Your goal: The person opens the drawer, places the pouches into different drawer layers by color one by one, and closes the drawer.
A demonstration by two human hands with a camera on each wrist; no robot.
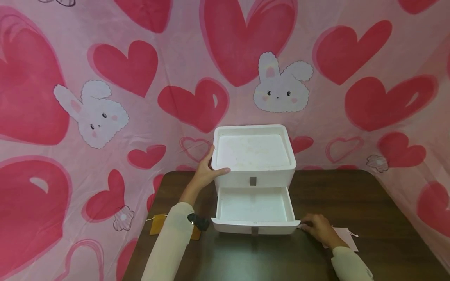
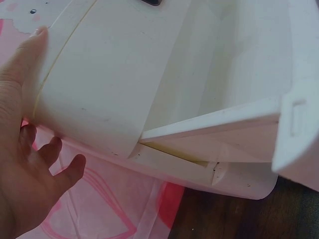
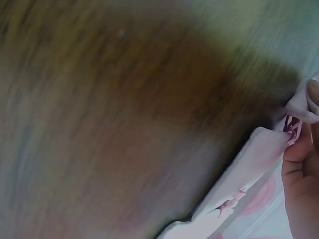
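Your left sleeve [image 1: 166,242], left hand [image 1: 205,171] resting fingers-apart on white drawer unit [image 1: 232,180], right hand [image 1: 319,229] pinching pink cloth [image 3: 299,105].

Brn tbl [image 1: 383,234]: drwrs [image 1: 272,180], pouches [image 1: 347,239]

A white drawer unit [image 1: 270,178] stands, lower drawer [image 1: 251,212] pulled out, pink fabric [image 3: 298,105] pinched beside it.

A bare left hand [image 2: 22,169] lays its straight thumb against a white plastic drawer cabinet [image 2: 102,84], whose white plastic drawer [image 2: 232,142] stands pulled out above a dark brown wood-grain tabletop [image 2: 224,216]; pink printed cloth [image 2: 107,199] meets the tabletop's edge.
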